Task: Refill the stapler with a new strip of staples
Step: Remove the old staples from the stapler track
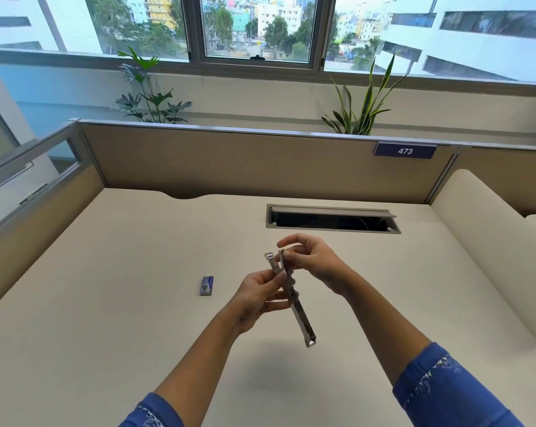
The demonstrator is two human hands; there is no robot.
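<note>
Your right hand (314, 260) has its thumb and fingers (292, 262) pinched on the far, upper end of the stapler (300, 318); the remaining fingers are curled above the grip. Your left hand (254, 298) grasps the same stapler at its middle, fingers wrapped round the metal from the left side. The stapler is bare silver metal and stands hinged open: a short arm splays up and to the left beside your right-hand grip, and the long channel slopes down toward you, its near end free in the air. It is held wholly above the bench (106, 303), touching nothing but your two hands, and casts a soft shadow below. Whether any staples lie in the channel cannot be told. A small blue staple box (206, 285) lies flat on the bench to the left of your left hand, apart from it. Both forearms are bare up to blue patterned sleeves (439, 383). Beyond the hands, a cable hatch (331, 210) in the bench stands open with its lid raised. A beige partition (229, 161) closes the far edge and carries a blue tag reading 473 (404, 151). Two potted plants (151, 94) rise behind it, under a window (257, 26).
</note>
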